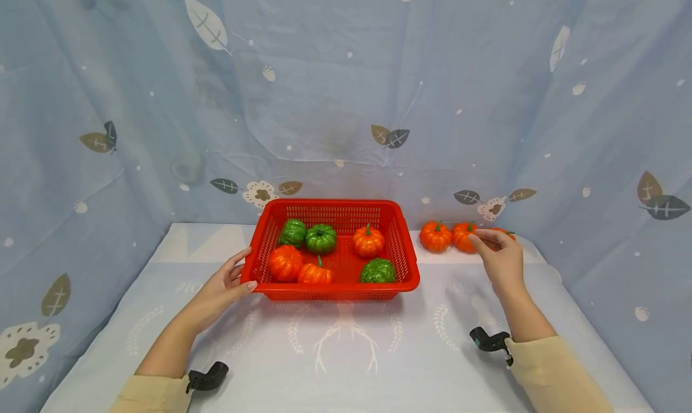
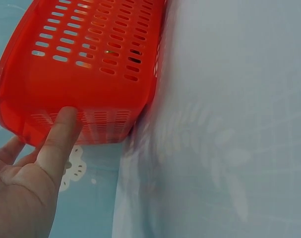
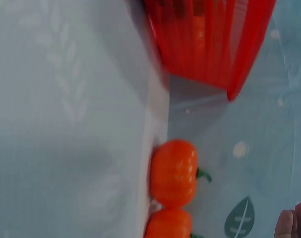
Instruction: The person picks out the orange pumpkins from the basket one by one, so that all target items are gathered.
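Head view: we looked forward and down from above near table edge, taking in whole red basket [image 1: 401, 245], both forearms, cloth backdrop. Left wrist view: we sat low and close beside left hand [image 2: 26, 188], facing basket's slotted corner [image 2: 86, 64]. Right wrist view: we sat rotated, close over cloth, facing loose orange pumpkins [image 3: 173, 172] and basket end [image 3: 210, 44]. Basket was shared by all three views; the pumpkin row [image 1: 435, 236] by head and right wrist.

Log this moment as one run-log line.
left hand: thumb touches red basket | right hand: fingers at orange pumpkins beside basket | basket: six pumpkins inside
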Available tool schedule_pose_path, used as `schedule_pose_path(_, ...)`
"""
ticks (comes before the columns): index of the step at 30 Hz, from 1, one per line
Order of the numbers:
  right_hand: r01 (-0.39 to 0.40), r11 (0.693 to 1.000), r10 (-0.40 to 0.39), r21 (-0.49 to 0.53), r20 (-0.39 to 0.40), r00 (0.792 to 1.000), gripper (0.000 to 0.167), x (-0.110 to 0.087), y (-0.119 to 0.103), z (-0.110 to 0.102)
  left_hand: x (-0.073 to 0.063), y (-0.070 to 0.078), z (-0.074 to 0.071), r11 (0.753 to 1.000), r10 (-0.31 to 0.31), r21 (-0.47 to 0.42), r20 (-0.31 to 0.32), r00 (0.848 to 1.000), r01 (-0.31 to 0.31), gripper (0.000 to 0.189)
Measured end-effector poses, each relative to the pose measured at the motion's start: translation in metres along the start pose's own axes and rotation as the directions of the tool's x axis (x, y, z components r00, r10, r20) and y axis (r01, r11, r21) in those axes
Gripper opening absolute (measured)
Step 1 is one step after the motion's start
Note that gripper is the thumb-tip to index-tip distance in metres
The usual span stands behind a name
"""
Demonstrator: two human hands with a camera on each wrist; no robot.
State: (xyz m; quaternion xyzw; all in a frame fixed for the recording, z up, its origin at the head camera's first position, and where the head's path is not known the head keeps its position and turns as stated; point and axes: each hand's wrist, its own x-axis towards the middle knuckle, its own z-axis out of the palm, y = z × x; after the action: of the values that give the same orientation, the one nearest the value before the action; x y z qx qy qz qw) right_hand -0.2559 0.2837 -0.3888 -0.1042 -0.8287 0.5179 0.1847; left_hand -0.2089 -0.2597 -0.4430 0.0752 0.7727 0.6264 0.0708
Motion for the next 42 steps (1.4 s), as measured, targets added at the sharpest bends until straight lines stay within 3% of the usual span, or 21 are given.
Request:
schedule_pose_path(5, 0.07, 0.998, -0.07, 0.003, 0.085, 0.994, 0.048, -0.012, -0.012, 0.019, 0.001, 0.0, 0.001, 1.0, -0.006, 0.014, -0.012, 1.0, 0.007, 0.083)
schedule_pose_path(10, 0.145, 0.988, -0.151, 0.044, 0.17, 0.974, 0.037, -0.022, -0.021, 0.043, 0.001, 0.001, 0.0, 1.0, -0.006, 0.025, -0.009, 1.0, 0.006, 0.084)
schedule_pose_path(16, 0.207, 0.971, -0.233, 0.12, 0.272, 0.934, 0.033, -0.033, -0.036, 0.07, 0.002, 0.001, 0.0, 1.0, 0.001, 0.013, -0.002, 1.0, -0.001, 0.084)
schedule_pose_path(26, 0.32, 0.94, -0.342, 0.123, 0.382, 0.858, 0.03, -0.046, -0.054, 0.111, 0.0, 0.002, -0.001, 0.999, -0.012, 0.045, -0.008, 1.0, 0.013, 0.087)
schedule_pose_path(30, 0.317, 0.943, -0.324, 0.098, 0.471, 0.82, 0.031, -0.05, -0.063, 0.125, 0.0, 0.001, -0.001, 0.999, -0.012, 0.04, -0.006, 1.0, 0.013, 0.087)
schedule_pose_path(37, 0.302, 0.953, -0.237, 0.01, 0.643, 0.728, 0.034, -0.054, -0.081, 0.147, 0.0, 0.0, -0.001, 1.0, 0.002, 0.027, 0.003, 1.0, -0.002, 0.087)
schedule_pose_path(42, 0.317, 0.948, -0.228, -0.01, 0.674, 0.703, 0.035, -0.053, -0.087, 0.165, 0.0, 0.002, -0.001, 1.0, 0.003, 0.019, 0.006, 1.0, -0.003, 0.087)
